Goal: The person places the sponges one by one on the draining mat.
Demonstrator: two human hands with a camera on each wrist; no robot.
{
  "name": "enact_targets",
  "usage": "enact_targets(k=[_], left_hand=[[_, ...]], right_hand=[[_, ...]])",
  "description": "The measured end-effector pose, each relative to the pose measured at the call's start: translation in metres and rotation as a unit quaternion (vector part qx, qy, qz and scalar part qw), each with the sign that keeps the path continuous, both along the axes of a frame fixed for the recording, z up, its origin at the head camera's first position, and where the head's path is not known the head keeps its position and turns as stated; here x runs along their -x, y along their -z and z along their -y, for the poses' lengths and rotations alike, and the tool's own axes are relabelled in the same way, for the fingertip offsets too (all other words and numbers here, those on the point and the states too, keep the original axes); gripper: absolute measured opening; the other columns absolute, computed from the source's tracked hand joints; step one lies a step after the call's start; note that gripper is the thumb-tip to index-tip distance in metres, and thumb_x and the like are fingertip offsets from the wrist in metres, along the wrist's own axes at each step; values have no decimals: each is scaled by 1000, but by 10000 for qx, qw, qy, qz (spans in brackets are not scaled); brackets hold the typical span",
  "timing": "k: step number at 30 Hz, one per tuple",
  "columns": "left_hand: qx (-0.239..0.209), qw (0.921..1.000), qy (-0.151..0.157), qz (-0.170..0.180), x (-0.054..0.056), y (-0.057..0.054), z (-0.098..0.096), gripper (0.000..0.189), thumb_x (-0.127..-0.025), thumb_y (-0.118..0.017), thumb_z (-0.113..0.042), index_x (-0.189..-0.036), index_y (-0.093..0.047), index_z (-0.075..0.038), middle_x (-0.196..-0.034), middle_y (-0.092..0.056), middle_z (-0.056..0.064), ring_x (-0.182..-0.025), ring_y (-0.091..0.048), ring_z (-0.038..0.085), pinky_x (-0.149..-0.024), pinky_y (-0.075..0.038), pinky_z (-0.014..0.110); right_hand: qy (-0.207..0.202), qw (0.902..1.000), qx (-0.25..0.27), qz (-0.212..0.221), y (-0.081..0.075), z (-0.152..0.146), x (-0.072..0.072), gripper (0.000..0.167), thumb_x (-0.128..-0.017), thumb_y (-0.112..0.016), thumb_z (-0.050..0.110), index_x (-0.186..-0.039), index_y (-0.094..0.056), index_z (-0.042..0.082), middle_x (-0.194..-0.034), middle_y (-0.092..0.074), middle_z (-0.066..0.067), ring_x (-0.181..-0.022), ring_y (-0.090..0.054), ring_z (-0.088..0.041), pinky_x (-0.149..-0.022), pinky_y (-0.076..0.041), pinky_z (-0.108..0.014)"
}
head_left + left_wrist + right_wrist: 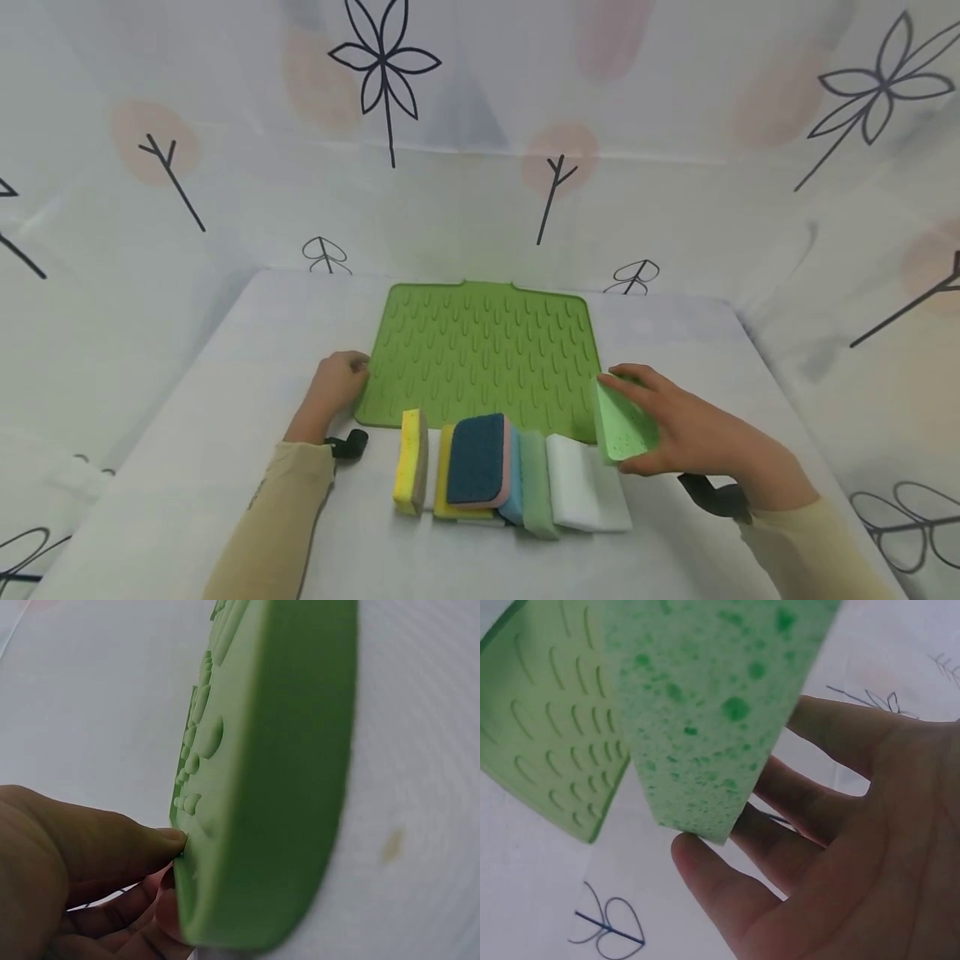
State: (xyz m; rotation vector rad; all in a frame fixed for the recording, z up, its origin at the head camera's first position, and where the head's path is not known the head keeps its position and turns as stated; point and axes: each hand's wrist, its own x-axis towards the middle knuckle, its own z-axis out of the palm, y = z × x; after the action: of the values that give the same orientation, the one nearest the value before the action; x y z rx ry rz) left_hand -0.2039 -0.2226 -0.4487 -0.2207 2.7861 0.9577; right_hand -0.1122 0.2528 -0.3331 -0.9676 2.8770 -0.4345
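Observation:
A green silicone mat (483,354) with rows of raised ridges lies flat on the white table. At its left edge my left hand (341,385) pinches the rim; the left wrist view shows the thumb (154,836) on top and curled fingers underneath. My right hand (693,429) holds a light green sponge (619,425) by its edges, tilted beside the mat's front right corner. Speckled pores cover this sponge (697,720) in the right wrist view, where fingertips show along its side and lower end.
A row of sponges lies before the mat: a yellow one (409,467) on edge, a dark blue-topped one (477,460) over others, a pale green one (536,483) and a white one (572,482). Patterned cloth walls (480,208) enclose the table (202,433).

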Motion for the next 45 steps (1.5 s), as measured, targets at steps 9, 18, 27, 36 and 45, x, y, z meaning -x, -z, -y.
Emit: enact_targets(k=[9, 18, 27, 36, 45], left_hand=[[21, 10000, -36, 65, 0, 0, -4, 44, -94, -50, -15, -135, -53, 0, -130, -58, 21, -117, -56, 34, -98, -47, 49], [-3, 10000, -26, 43, -1, -1, -3, 43, -93, -50, -15, -134, -54, 1, -130, -58, 21, -116, -56, 34, -99, -47, 49], [-2, 10000, -77, -42, -3, 2, 5, 43, -94, -46, -15, -133, -54, 2, -127, -59, 21, -110, -58, 33, -95, -48, 49], [27, 10000, -46, -42, -1, 2, -1, 43, -94, -47, -15, -133, -54, 2, -128, -59, 22, -113, -57, 34, -97, -47, 50], [36, 10000, -76, -14, -1, 1, 0, 43, -94, -47, -16, -132, -55, 1, -127, -60, 21, -111, -58, 33, -95, -48, 49]], right_hand=[[-20, 9988, 420, 260, -3, 12, 22, 96, -73, -77, 55, -151, -33, 19, -149, -33, -7, -127, -48, -30, -96, -47, -51], [35, 9966, 576, 590, 1, 32, 48, 98, -74, -76, 57, -153, -29, 22, -153, -29, -6, -136, -40, -31, -102, -42, -54], [-89, 9948, 661, 774, 1, 55, 76, 99, -74, -74, 58, -154, -26, 24, -157, -24, -7, -141, -33, -32, -106, -37, -58], [-20, 9938, 750, 818, 4, 67, 92, 100, -75, -75, 57, -154, -24, 25, -159, -21, -7, -142, -30, -33, -107, -36, -59], [-26, 9941, 717, 808, 8, 79, 105, 100, -75, -75, 56, -155, -23, 24, -160, -19, -7, -145, -26, -31, -108, -34, -59]])
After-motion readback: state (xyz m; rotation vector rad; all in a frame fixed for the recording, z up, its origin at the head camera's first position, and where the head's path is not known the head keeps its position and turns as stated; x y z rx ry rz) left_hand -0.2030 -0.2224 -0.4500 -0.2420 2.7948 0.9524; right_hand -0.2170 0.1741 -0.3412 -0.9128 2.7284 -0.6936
